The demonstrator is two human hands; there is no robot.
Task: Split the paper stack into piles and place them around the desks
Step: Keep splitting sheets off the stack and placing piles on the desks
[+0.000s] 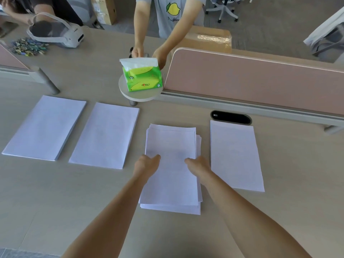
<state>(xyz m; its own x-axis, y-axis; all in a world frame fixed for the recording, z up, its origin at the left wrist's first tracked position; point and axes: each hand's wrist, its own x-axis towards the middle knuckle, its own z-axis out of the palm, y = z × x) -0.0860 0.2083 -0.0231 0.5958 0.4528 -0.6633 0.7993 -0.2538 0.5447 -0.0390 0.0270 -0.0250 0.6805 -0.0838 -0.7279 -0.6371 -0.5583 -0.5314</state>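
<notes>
Several piles of white paper lie in a row on the beige desk [55, 192]. A thick pile [45, 127] is at the far left, a second pile [106, 135] beside it, and a thin pile [235, 155] at the right. Between them sits a loosely squared stack [172, 144] with offset sheets at its edges. My left hand [147, 162] grips the stack's left edge, thumb on top. My right hand [198, 164] grips its right edge the same way.
A green tissue pack [142, 78] stands on a small round shelf [137, 94]; a person across the desk has both hands [149, 53] just behind it. A pink divider [251, 79], a black cable port [230, 117], a cardboard box [210, 39] and a white device [55, 31] lie beyond.
</notes>
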